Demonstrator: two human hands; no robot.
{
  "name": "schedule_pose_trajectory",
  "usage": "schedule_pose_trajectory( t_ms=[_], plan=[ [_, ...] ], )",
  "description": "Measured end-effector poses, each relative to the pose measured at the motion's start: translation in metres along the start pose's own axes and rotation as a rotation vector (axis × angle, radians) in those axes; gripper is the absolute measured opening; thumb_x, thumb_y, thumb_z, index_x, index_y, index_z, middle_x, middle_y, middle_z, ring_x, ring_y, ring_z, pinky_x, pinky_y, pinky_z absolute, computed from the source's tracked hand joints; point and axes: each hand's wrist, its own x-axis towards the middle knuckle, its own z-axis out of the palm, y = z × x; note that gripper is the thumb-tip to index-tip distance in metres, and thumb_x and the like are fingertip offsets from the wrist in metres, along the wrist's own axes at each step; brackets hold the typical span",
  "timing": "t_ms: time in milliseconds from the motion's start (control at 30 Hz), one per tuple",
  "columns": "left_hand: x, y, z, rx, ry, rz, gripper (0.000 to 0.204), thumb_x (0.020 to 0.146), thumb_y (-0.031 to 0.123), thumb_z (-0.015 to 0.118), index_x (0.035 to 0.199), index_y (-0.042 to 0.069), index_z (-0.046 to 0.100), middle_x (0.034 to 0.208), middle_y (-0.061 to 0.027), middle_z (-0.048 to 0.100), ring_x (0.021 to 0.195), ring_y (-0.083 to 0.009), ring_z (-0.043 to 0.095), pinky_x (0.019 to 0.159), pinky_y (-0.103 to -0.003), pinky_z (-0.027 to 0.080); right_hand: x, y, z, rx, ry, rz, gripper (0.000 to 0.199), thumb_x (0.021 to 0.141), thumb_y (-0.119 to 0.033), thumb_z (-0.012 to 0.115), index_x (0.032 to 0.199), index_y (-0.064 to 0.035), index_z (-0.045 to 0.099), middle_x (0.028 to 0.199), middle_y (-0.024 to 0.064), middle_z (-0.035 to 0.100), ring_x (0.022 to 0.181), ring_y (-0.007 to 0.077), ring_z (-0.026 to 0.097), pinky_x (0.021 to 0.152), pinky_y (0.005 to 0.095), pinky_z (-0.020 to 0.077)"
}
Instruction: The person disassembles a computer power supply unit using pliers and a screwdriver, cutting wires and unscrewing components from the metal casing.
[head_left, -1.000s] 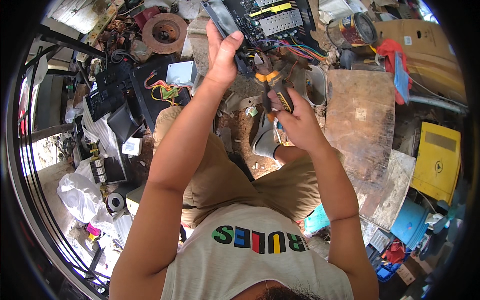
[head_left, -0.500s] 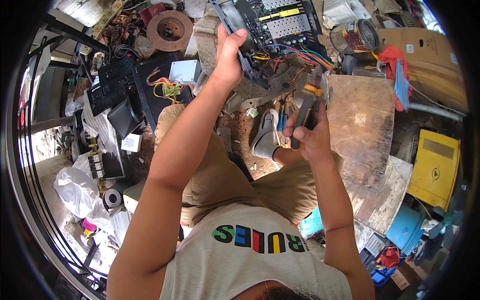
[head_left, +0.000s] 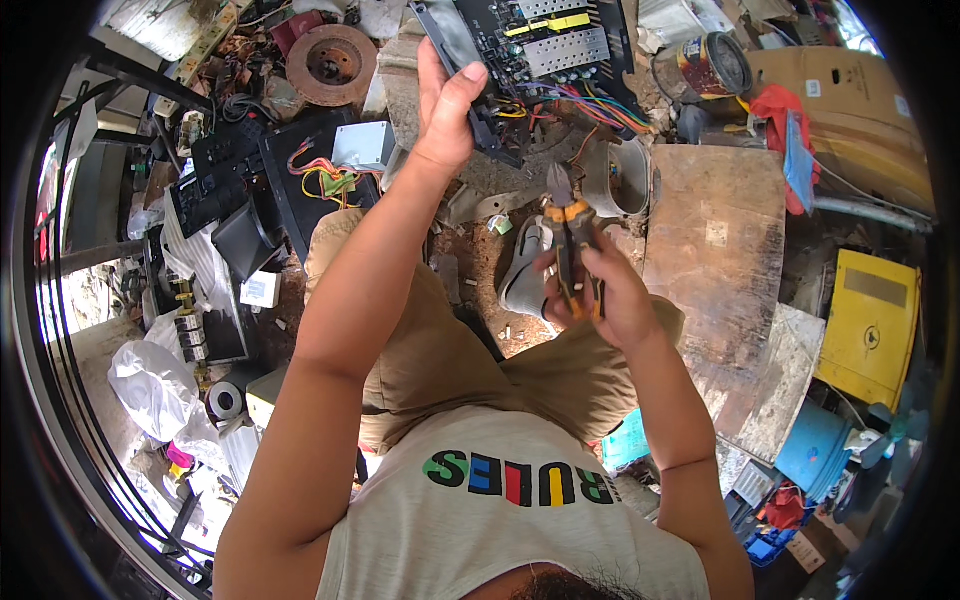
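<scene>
My left hand (head_left: 449,112) is closed on the near left edge of a black electronics chassis (head_left: 482,140), thumb on top. Inside the chassis are a dark circuit board (head_left: 500,62), perforated silver metal plates (head_left: 566,52) and a yellow part. A bundle of coloured wires (head_left: 598,105) runs along its near side. Lower and to the right, my right hand (head_left: 612,285) grips a pair of pliers (head_left: 568,240) with black and orange handles. Their dark jaws point up toward the chassis, apart from the wires. The far end of the chassis is cut off by the picture's top edge.
A worn wooden board (head_left: 715,235) lies to the right, beside a yellow box (head_left: 868,330) and a cardboard box (head_left: 850,120). At left are a silver metal box (head_left: 362,145) with coloured cables and a rusty disc (head_left: 332,65). An open can (head_left: 628,178) stands beyond the pliers.
My right hand has swung the pliers left, turning the jaws from upper right to upper left. My left hand and the chassis have shifted slightly left and up in the picture.
</scene>
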Motion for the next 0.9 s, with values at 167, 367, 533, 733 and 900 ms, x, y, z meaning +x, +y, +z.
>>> schedule_pose_trajectory(
  t_ms=[167, 367, 533, 733, 900],
  plan=[
    [0.003, 0.003, 0.0, 0.114, -0.071, 0.097, 0.081, 0.081, 0.036, 0.072, 0.142, 0.003, 0.03, 0.128, -0.0105, 0.053, 0.116, -0.0195, 0.051, 0.104, -0.037, 0.04, 0.017, -0.004, 0.01, -0.46, 0.188, -0.251, 0.03, 0.083, 0.002, 0.051, 0.112, 0.0018, 0.051, 0.104, 0.0113, 0.067, 0.091, 0.0147, 0.064, 0.08, 0.0316, 0.0543],
    [-0.001, 0.004, 0.002, 0.23, -0.116, 0.129, 0.082, 0.082, 0.036, 0.067, 0.15, 0.008, 0.029, 0.139, -0.0093, 0.048, 0.127, -0.023, 0.048, 0.109, -0.039, 0.037, 0.033, 0.0, 0.008, -0.527, 0.134, -0.312, 0.024, 0.081, 0.0, 0.052, 0.103, 0.0014, 0.06, 0.09, 0.0055, 0.064, 0.079, 0.0111, 0.057, 0.071, 0.0281, 0.048],
    [0.0, 0.006, 0.003, 0.201, -0.114, 0.129, 0.085, 0.081, 0.039, 0.07, 0.149, 0.008, 0.029, 0.137, -0.0093, 0.049, 0.126, -0.0228, 0.049, 0.108, -0.038, 0.038, 0.038, -0.009, 0.005, -0.753, 0.151, -0.301, 0.026, 0.08, -0.003, 0.053, 0.104, -0.001, 0.062, 0.08, 0.0034, 0.06, 0.066, 0.0103, 0.051, 0.062, 0.0288, 0.0438],
    [0.0, 0.01, 0.001, 0.424, -0.143, 0.173, 0.101, 0.078, 0.043, 0.072, 0.151, -0.003, 0.02, 0.143, -0.0165, 0.041, 0.133, -0.0267, 0.039, 0.113, -0.039, 0.028, 0.037, -0.023, 0.016, -0.901, 0.209, -0.339, 0.024, 0.079, -0.004, 0.054, 0.101, -0.0004, 0.063, 0.069, 0.0086, 0.058, 0.058, 0.0162, 0.052, 0.057, 0.0329, 0.0437],
    [-0.001, 0.009, -0.001, 0.521, -0.134, 0.218, 0.102, 0.078, 0.046, 0.071, 0.151, -0.005, 0.02, 0.142, -0.0165, 0.041, 0.133, -0.0272, 0.039, 0.113, -0.04, 0.028, 0.033, -0.033, 0.022, -1.051, 0.231, -0.378, 0.02, 0.078, -0.005, 0.055, 0.097, -0.0015, 0.062, 0.071, 0.0139, 0.06, 0.058, 0.0245, 0.054, 0.058, 0.0371, 0.0448]
  ],
)
